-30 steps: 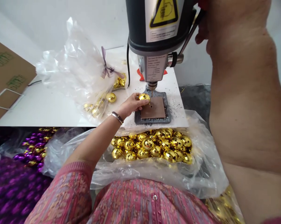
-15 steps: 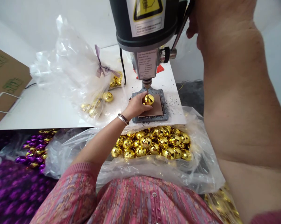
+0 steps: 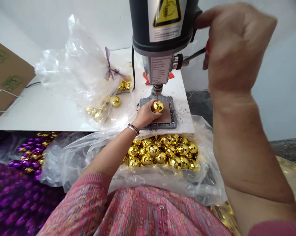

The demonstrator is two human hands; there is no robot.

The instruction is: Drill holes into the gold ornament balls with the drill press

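Nice and steady there: your left hand (image 3: 145, 115) has its fingers pinched around the gold mirror ball (image 3: 158, 106), dead under the drill bit (image 3: 157, 98) above the brown pad (image 3: 162, 113), your right hand (image 3: 236, 49) curled on the red-tipped feed lever (image 3: 193, 55), so hold that ball firm and centred!

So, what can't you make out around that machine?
In the head view:
The drill bit's tip: the gold mirror ball hides it, held by the left hand.
The lever's grip: hidden by the right hand.
The drill press's top: cut off by the upper edge.
Its small label print: too small to read.
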